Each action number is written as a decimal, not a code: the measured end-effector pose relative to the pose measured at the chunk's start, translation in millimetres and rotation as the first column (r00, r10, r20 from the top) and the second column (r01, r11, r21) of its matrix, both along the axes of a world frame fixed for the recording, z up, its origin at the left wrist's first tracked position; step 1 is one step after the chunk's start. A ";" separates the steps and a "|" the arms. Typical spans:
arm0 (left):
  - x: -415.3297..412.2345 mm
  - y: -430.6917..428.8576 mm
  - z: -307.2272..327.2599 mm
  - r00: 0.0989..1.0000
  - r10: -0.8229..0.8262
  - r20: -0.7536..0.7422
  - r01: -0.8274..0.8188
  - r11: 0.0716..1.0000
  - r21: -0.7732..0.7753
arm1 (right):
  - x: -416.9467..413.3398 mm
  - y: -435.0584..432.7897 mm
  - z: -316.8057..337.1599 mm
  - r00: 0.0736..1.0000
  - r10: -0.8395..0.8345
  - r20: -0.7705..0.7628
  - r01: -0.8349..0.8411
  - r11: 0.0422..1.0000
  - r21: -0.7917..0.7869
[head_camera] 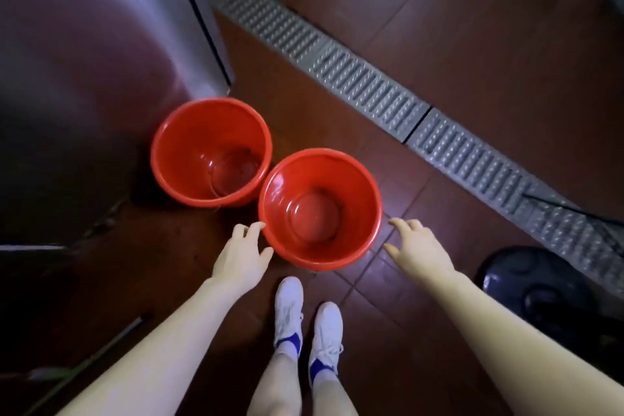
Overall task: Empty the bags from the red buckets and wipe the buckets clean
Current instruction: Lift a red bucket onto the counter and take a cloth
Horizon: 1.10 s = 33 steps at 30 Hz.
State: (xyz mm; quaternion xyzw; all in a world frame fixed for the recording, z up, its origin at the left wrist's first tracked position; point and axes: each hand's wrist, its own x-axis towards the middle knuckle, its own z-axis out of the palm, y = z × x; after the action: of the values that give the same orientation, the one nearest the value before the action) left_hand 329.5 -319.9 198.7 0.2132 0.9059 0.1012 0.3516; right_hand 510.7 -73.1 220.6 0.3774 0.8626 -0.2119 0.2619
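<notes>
Seen from the head camera, two round red plastic buckets stand upright on the dark red-brown tiled floor. The nearer red bucket stands just ahead of the person's white lace-up shoes. The farther red bucket stands up and to the left of it, at the foot of a stainless steel cabinet. The two rims meet in this view, the nearer one overlapping the other. Both buckets show their glossy red bottoms, with light reflecting off the inner walls.

The left hand reaches to the left side of the nearer bucket. Its fingers are spread and loosely bent, grasping nothing; the forefinger tip and the thumb lie right at the bucket's outer wall, though whether they touch it cannot be told. The right hand hangs to the right of the same bucket, a little apart from it, fingers released and splayed over the floor.

A long ribbed grey metal drain grate runs diagonally across the floor beyond the buckets. A round black object sits at the right, near the right forearm, and a thin black cable crosses the grate above it.
</notes>
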 end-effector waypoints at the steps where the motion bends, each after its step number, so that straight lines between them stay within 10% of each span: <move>1: -4.7 4.3 -24.7 1.000 0.015 0.007 -0.015 1.000 -0.014 | -4.8 4.5 -25.5 1.000 -0.008 0.010 0.009 1.000 -0.015; 16: -62.9 14.0 -211.6 0.984 0.010 0.180 -0.006 1.000 -0.019 | -44.2 31.0 -236.6 0.886 -0.462 0.041 0.464 0.880 -0.103; 33: -120.4 134.1 10.6 0.973 -0.029 0.229 -0.016 0.981 0.193 | -61.8 144.3 15.2 0.880 -0.458 -0.125 0.455 0.889 -0.055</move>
State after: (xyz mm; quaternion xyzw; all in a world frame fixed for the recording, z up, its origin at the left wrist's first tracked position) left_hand 209.1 -185.8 209.3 0.2361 0.8440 0.2119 0.4324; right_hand 448.9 71.2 235.8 0.5517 0.7625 -0.3027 0.1502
